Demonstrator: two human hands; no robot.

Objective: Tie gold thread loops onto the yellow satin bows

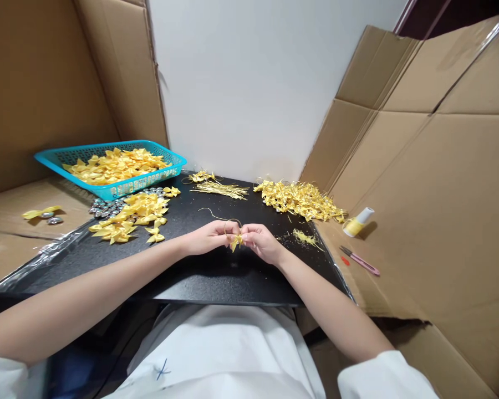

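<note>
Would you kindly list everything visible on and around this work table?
bow: one, yellow, pinched between both hands
basket: one, teal, back left, full of yellow bows
loose bows: many, yellow, below the basket
finished pile: one, yellow, back right
gold wires: bundle, table centre back
bottle: one, white-yellow, right cardboard
scissors: one, pink, right cardboard
table: one, black
left hand: holding bow
right hand: holding bow
</note>
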